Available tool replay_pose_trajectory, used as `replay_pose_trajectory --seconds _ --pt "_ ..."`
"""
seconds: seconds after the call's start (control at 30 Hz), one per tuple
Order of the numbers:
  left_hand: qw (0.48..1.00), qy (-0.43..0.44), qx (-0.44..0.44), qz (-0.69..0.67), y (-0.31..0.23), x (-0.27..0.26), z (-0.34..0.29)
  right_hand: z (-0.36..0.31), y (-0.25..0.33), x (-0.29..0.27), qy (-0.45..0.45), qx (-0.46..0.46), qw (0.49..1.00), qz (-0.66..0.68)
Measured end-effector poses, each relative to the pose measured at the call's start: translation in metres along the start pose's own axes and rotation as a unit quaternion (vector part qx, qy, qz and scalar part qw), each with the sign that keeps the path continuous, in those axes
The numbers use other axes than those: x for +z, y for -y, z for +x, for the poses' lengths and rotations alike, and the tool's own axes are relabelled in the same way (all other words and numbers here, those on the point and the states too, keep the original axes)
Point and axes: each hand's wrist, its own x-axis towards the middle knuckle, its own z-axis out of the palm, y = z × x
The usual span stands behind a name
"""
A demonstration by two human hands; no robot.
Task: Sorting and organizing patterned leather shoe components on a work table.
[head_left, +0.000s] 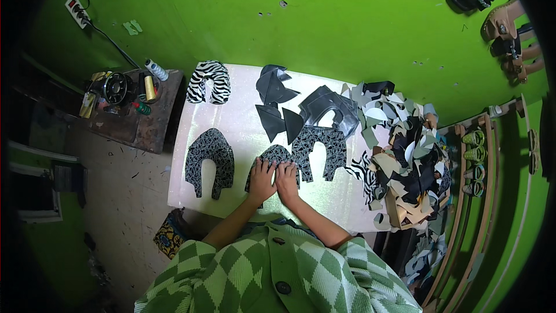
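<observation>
Both my left hand (263, 181) and my right hand (285, 182) lie side by side on a black-and-grey patterned shoe upper piece (274, 152). Their fingers are stretched out over it, and much of the piece is hidden beneath them. To the left is a matching U-shaped piece (209, 142), apart from my hands. Close by on the right, another patterned piece (317, 134) touches or nearly touches the one under my fingers. Beyond them are plain black cut pieces (277, 88) and a shiny dark grey stack (325, 103). A zebra-striped stack (209, 73) sits at the table's far left corner.
A large heap of material scraps (414, 156) covers the right side of the white table (243, 197). On the left stands a worn side table (124, 130) with a black wheel (114, 88) and thread spools (150, 89). Sandals (475, 155) hang on a right-hand rack.
</observation>
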Motion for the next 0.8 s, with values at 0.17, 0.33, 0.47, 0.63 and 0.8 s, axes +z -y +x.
replay_pose_trajectory --seconds 0.17,0.33,0.47,0.63,0.8 --pt "0.999 0.003 0.014 -0.042 0.002 -0.01 0.014 0.001 -0.008 0.01 -0.02 0.045 0.997 0.054" --pt "0.987 -0.005 -0.135 -0.092 0.029 -0.023 0.034 -0.001 -0.053 0.009 -0.065 0.059 0.918 0.386" --pt "0.969 -0.024 -0.247 -0.007 0.033 -0.019 0.038 0.003 -0.06 0.006 -0.038 0.215 0.865 0.453" --pt "0.958 0.062 -0.276 0.057 0.029 -0.02 0.046 0.013 -0.057 0.003 0.035 0.279 0.857 0.431" --pt "0.954 0.055 -0.291 0.055 0.037 -0.008 0.047 0.021 -0.056 0.005 0.088 0.317 0.854 0.403"
